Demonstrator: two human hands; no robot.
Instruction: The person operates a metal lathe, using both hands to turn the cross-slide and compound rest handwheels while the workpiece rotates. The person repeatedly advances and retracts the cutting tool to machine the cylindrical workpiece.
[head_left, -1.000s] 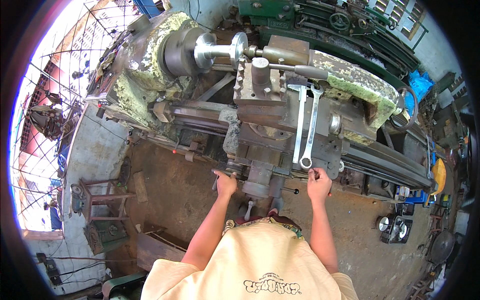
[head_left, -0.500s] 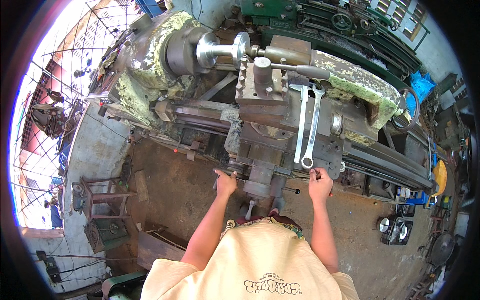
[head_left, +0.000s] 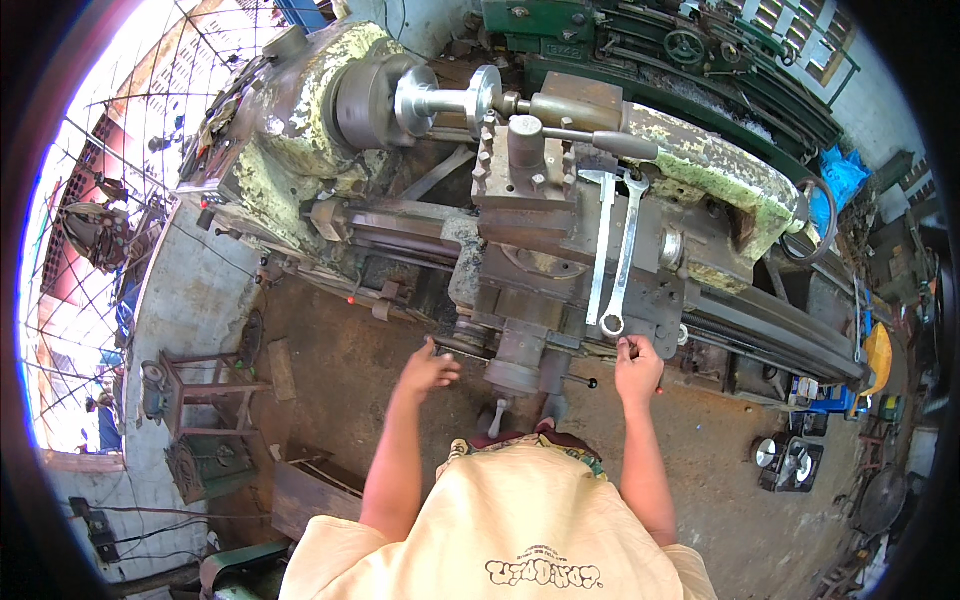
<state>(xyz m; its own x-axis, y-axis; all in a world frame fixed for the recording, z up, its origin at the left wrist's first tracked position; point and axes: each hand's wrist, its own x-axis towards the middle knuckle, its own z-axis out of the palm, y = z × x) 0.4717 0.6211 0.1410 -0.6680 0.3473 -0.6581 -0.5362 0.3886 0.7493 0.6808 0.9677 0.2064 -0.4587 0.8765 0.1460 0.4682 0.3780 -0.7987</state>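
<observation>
My left hand (head_left: 430,370) is open, its fingers apart, in the air just left of the handwheel (head_left: 474,338) on the lathe's carriage. It holds nothing. At the front edge of the carriage, my right hand (head_left: 637,370) is closed with thumb and fingers together; whatever lies between them is hidden. Just beyond it are a combination wrench (head_left: 625,255) and a caliper (head_left: 601,245), side by side on the flat carriage top. A shiny metal spool-shaped workpiece (head_left: 445,101) sits between the chuck (head_left: 365,103) and the tailstock (head_left: 565,108). Left of the tools stands the tool post (head_left: 525,145).
A black-knobbed lever (head_left: 592,383) sticks out between my hands. The tailstock handwheel (head_left: 808,222) is at the right. Behind stands a green machine (head_left: 683,42). A wooden stand (head_left: 215,395) is on the left, and a black crate (head_left: 800,463) lies on the floor at right.
My left hand has drawn back left from the handwheel, and its fingers have spread. My right hand stays at the carriage edge, nearly unmoved. The wrench and caliper lie as before.
</observation>
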